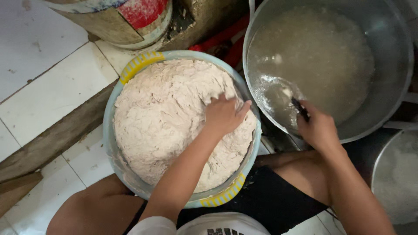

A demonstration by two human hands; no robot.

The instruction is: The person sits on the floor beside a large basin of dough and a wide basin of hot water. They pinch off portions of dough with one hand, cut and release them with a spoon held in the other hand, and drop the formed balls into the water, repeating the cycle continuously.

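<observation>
Left hand (224,114) spread on dough (165,117); right hand (318,128) grips ladle (278,93) in pot (392,78).

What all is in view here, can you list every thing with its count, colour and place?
dough: one big mass, pale pinkish white, filling the tub
tub: one, light blue with yellow handles, on the floor, centre
pot: one, grey metal, upper right, holding cloudy liquid
ladle: one, metal with dark handle, dipped in the pot
second pot: one, grey metal, right edge, partly cut off
drum: one, red and white, top centre
floor tiles: white, left side
left hand: one, pressed into the dough
right hand: one, gripping the ladle handle
knees: two, bare, bottom of view
</observation>
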